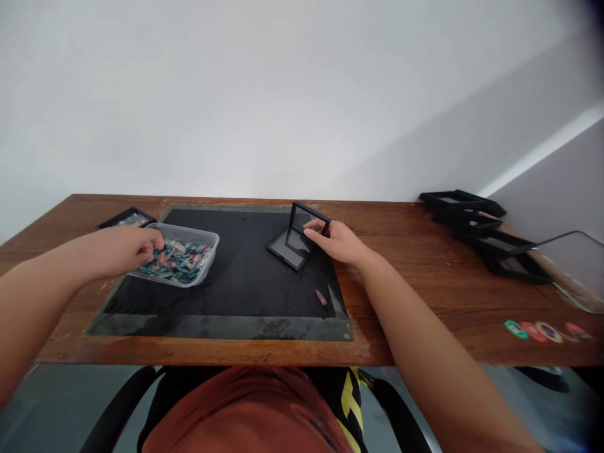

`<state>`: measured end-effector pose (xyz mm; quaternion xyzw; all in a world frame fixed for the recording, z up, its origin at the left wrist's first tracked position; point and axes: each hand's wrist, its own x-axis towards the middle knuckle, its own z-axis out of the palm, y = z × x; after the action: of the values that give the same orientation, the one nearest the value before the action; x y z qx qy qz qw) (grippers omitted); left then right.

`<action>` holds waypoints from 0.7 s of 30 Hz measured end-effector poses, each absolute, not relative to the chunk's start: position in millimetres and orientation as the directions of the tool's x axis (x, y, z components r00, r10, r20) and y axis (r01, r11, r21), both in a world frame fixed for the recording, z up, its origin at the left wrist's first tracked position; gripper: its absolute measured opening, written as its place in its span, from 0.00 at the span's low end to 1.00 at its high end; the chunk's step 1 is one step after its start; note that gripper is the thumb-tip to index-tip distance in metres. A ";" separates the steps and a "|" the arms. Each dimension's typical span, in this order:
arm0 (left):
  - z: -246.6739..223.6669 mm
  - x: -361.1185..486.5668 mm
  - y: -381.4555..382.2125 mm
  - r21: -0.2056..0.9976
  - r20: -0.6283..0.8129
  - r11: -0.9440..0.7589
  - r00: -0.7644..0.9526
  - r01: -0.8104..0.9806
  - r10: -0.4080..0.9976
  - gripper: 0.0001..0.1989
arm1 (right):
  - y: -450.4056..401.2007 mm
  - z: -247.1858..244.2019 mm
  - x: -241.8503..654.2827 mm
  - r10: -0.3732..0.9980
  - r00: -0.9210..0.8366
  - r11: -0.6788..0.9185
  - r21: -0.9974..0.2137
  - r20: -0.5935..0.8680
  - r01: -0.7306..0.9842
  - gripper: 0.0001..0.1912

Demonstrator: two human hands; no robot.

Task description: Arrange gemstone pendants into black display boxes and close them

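My left hand (138,246) reaches over the near-left side of a clear plastic tub (212,251) full of small green and pink stone-like pieces (182,261). Its fingers are curled down among the pieces, and what they pinch, if anything, is hidden. Between thumb and fingers, my right hand (337,241) grips the raised lid of a black hinged display case (291,247). The case lies opened on the black mat, its lower half flat with a clear window. One pinkish elongated piece (321,297) rests alone on the mat, nearer to me than the case.
A black mat (240,283) under a clear sheet covers the middle of the wooden table (406,251). Behind the tub lies another black case (127,218) with pieces inside. Several black frames (472,220) are stacked at the right, and colourful round stickers (533,330) sit near the front right.
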<state>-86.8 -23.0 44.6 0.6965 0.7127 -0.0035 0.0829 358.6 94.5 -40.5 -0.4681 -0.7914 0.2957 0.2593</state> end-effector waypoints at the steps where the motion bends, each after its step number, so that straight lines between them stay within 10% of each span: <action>1: 49.1 -84.7 -23.3 0.110 -0.139 0.033 -0.017 0.993 0.990 0.14 | 94.6 -40.7 358.7 0.892 -0.431 0.394 -0.709 0.140 0.585 0.15; 21: 67.7 -104.0 -30.2 0.179 0.067 -0.142 0.132 0.974 0.989 0.29 | 89.9 -34.4 358.7 0.893 -0.434 0.378 -0.723 0.119 0.579 0.17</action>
<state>-104.0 -30.2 67.7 0.7508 0.6535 0.0844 0.0456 358.7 89.9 -34.4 -0.4660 -0.7894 0.3064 0.2565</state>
